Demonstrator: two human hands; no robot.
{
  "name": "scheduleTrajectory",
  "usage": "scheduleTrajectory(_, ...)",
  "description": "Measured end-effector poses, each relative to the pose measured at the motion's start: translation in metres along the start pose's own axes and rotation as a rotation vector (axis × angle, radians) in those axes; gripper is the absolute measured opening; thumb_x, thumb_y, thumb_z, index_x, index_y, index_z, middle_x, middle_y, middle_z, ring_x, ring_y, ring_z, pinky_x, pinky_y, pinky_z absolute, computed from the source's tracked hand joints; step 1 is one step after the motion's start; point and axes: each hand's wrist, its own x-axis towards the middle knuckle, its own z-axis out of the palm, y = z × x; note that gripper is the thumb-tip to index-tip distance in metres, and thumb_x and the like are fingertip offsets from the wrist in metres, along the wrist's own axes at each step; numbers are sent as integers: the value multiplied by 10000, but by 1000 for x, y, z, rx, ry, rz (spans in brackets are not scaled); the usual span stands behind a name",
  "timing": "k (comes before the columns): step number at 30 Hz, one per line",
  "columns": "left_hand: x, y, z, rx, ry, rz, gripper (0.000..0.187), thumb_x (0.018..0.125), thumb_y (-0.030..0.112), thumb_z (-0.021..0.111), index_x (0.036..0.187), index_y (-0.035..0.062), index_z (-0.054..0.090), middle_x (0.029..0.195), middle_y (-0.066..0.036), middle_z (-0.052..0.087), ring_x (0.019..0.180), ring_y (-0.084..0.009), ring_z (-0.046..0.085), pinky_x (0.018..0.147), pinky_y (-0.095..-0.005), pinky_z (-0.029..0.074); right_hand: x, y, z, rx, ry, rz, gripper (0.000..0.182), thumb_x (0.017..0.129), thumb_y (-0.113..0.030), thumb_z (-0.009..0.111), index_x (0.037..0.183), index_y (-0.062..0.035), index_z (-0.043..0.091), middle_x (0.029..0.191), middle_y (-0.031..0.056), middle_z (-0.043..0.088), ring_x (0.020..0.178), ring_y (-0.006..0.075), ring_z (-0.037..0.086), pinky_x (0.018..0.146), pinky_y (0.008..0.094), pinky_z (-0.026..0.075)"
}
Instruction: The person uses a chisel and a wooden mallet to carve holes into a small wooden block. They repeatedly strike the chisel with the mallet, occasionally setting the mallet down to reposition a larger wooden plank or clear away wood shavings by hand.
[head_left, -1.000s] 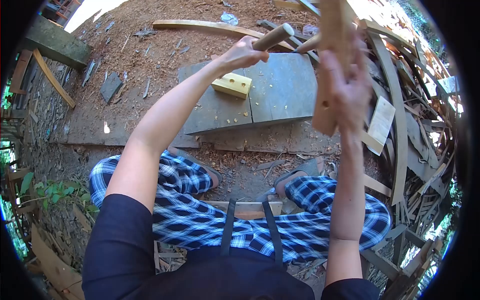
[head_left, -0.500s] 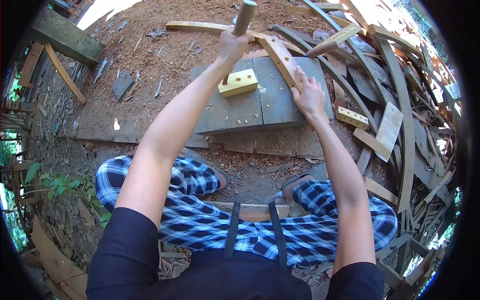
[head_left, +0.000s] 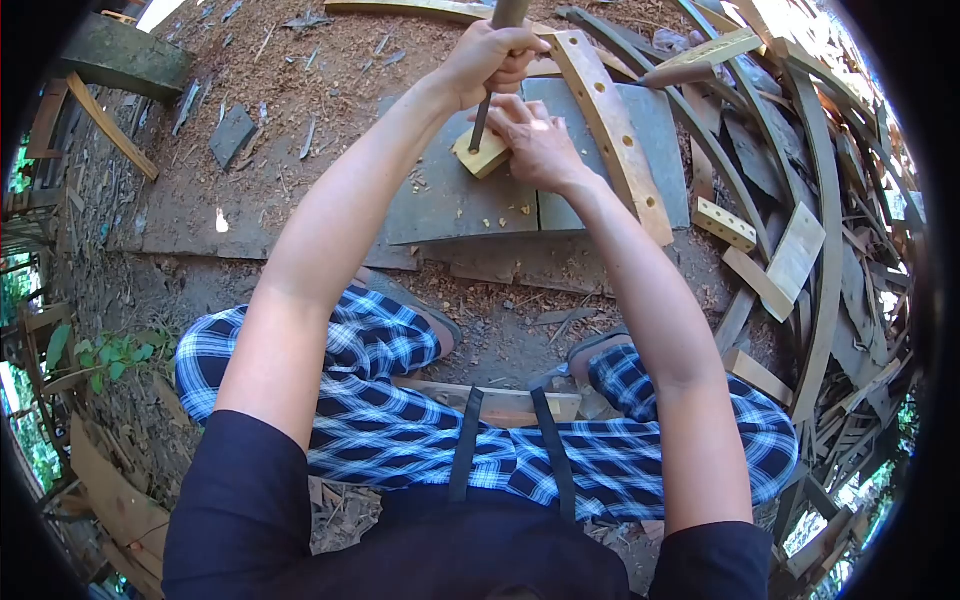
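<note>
My left hand (head_left: 492, 62) is wrapped round the thick handle of a chisel-like tool (head_left: 482, 122). Its dark metal shaft slants down to a hole in a yellowish wooden block (head_left: 480, 160); the exact tip is hard to make out. Over the block's right end lies my right hand (head_left: 538, 142), its fingers gripping it and hiding that part. Both rest above a grey slab (head_left: 430, 212) strewn with small wood chips. Just right of my right hand, a long wooden bar with a row of holes (head_left: 612, 125) lies across the slab, overhanging its near edge.
Right of the slab are a small drilled block (head_left: 724, 223), a flat board (head_left: 797, 248) and a pile of curved wooden strips (head_left: 815, 200). A dark flat piece (head_left: 233, 135) lies on the chip-covered ground to the left. A thick beam (head_left: 125, 62) stands at the upper left.
My right hand has left the holed bar and moved left onto the block. The bar now lies farther down the slab's right side. The left hand still holds the tool.
</note>
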Motion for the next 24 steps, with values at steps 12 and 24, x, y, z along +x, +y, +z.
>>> scheduleTrajectory(12, 29, -5, -2, -35, -566, -392, 277, 914, 197, 611, 706, 166, 431, 499, 93, 320, 374, 2, 219, 352, -182, 157, -1, -6, -1, 46, 23, 65, 639, 768, -18, 565, 1312, -348, 507, 1358, 17, 452, 1291, 276, 426, 1003, 532, 391)
scheduleTrajectory(24, 24, -9, 17, 22, -512, -329, 237, 911, 189, 624, 742, 160, 462, 535, 102, 321, 391, 6, 210, 356, -190, 139, -1, -5, 6, 56, 77, 64, 492, 855, -107, 575, 1283, -346, 534, 1377, -7, 459, 1303, 272, 419, 1020, 556, 359)
